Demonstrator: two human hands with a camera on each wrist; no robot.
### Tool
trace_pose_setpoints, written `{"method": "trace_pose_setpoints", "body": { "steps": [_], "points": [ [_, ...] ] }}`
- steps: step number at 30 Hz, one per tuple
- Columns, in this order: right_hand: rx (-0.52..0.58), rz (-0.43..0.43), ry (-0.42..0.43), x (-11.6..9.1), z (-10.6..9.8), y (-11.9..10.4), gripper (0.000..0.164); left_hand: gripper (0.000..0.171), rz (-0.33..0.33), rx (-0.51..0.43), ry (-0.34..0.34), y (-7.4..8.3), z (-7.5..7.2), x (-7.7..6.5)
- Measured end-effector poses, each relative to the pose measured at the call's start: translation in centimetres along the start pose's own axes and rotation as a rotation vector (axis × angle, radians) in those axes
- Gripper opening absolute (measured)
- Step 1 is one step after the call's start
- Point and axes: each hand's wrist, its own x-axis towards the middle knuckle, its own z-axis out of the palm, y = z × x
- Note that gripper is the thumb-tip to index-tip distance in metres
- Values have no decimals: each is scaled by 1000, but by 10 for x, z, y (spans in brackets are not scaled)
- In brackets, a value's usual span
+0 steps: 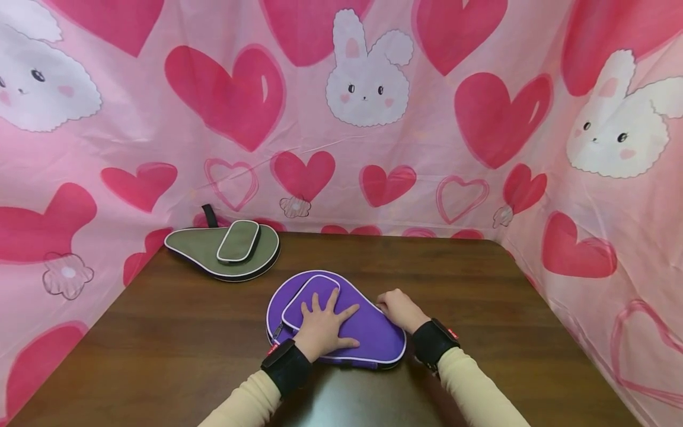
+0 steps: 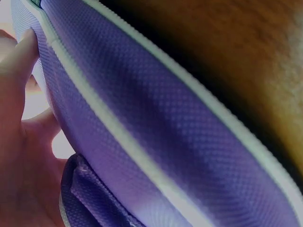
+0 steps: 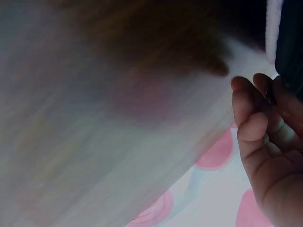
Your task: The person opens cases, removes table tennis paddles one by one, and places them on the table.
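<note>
A purple paddle-shaped racket case [image 1: 373, 332] with white piping lies flat on the table, its narrow end toward the right. My left hand [image 1: 322, 329] rests on it with fingers spread, partly over the small front pocket [image 1: 294, 309]. In the left wrist view, the case's side band [image 2: 156, 99] runs diagonally beside that hand. At the upper right edge of the case is my right hand [image 1: 400, 309], fingers curled. The right wrist view shows its thumb and fingers pinching a small dark zipper pull [image 3: 270, 93] beside the case's dark edge.
An olive-green racket case [image 1: 200, 243] with a pocket and black strap [image 1: 210, 216] lies at the back left of the brown wooden table [image 1: 453, 267]. A pink cloth [image 1: 309, 118] with hearts and rabbits hangs behind and along both sides.
</note>
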Motion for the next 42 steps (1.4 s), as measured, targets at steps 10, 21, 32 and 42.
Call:
{"method": "trace_pose_setpoints", "body": {
  "steps": [10,21,32,42],
  "points": [
    [10,58,-5,-35,-14,2,14,75,-7,41,32,1,0,1],
    [0,249,103,-53,-7,-10,19,76,17,109,70,0,7,1],
    [-109,256,144,-25,-5,2,23,61,26,179,122,3,7,-3],
    [-135,205,170,-3,0,22,23,68,6,330,155,11,9,-8]
  ]
}}
